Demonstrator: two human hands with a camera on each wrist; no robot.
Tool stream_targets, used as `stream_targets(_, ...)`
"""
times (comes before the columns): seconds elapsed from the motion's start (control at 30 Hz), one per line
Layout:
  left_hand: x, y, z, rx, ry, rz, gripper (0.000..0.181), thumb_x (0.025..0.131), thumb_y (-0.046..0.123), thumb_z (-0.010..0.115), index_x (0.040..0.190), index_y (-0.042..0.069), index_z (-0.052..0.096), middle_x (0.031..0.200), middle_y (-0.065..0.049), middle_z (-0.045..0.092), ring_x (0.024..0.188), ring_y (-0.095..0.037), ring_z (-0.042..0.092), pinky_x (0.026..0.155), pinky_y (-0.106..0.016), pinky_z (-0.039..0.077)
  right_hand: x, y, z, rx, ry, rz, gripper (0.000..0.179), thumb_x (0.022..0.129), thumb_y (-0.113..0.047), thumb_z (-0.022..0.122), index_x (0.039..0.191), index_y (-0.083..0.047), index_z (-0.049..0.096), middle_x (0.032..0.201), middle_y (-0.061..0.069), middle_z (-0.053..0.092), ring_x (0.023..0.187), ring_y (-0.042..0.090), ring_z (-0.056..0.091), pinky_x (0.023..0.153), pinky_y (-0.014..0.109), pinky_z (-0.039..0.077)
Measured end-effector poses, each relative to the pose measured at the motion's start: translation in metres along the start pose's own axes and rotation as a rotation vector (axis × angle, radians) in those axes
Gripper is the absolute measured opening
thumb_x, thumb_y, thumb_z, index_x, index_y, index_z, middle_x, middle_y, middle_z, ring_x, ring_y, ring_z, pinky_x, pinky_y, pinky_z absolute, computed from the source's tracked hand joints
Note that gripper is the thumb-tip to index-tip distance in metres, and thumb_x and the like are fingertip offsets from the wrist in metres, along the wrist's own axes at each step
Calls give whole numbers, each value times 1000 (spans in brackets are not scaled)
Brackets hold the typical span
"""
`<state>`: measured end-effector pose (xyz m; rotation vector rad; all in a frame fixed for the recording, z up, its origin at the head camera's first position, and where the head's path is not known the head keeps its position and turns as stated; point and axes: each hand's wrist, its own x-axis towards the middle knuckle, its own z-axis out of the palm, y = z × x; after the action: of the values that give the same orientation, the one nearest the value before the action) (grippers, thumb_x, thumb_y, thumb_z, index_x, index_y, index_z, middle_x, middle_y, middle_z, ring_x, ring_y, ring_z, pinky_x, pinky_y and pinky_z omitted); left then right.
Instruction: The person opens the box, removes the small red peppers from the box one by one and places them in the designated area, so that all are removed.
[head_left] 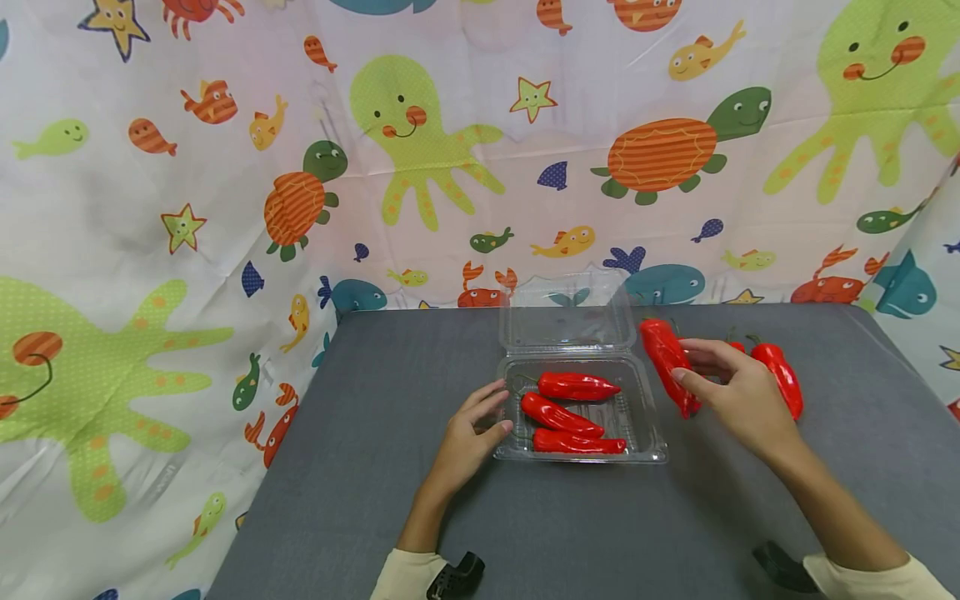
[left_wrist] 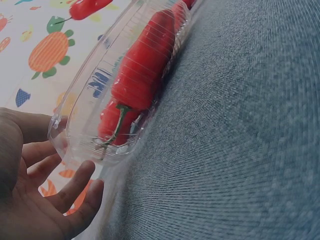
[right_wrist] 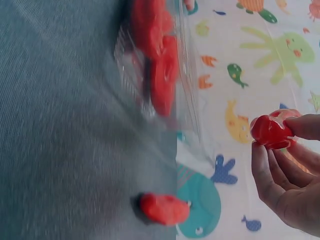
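A clear plastic clamshell container (head_left: 652,429) stands on the table with its lid (head_left: 566,325) raised at the back. Three long red peppers lie crosswise inside: a back one (head_left: 577,386), a middle one (head_left: 562,414) and a front one (head_left: 577,442). At the container's left edge, my left hand (head_left: 468,433) touches the rim with loosely bent fingers. My right hand (head_left: 738,396) pinches another red pepper (head_left: 663,358) between thumb and fingers, above the table to the container's right. In the right wrist view, this held pepper (right_wrist: 272,131) points its tip at the camera.
Beyond my right hand, a red pepper (head_left: 780,379) lies on the grey table (head_left: 600,533); a bit of another (head_left: 737,345) shows behind the fingers. A cloth printed with sea animals (head_left: 450,250) hangs along the table's back and left side.
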<state>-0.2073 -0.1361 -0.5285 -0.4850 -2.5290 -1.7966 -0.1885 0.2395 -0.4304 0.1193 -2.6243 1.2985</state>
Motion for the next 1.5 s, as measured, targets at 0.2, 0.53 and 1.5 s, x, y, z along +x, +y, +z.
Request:
stream_targets(0.2,0,2,0,-8,-2,3,50,98,13,74,146,3,63,161,-3,51,128,-35,65,100,-49,55,1,16,-20,-8,18,54,56,104,-31,69,150,-2,56,134,29,65,106,25,65,66,17,55)
stream_targets(0.53,1,1,0,-10,-1,8,50,99,14,74,146,2,63,161,-2,51,128,-36,65,100,-52,54,1,45,-50,2,73,153,63,105,-37,66,154,-2,50,136,20,61,94,-14,52,67,12,53)
stream_targets(1.5,-1,0,1,-33,-3,12,51,99,14,75,147,2,62,162,-1,50,130,-37,63,99,-39,55,6,147,-93,22,192,550,66,110,-32,54,161,5,35,154,39,44,74,-10,48,63,15,54)
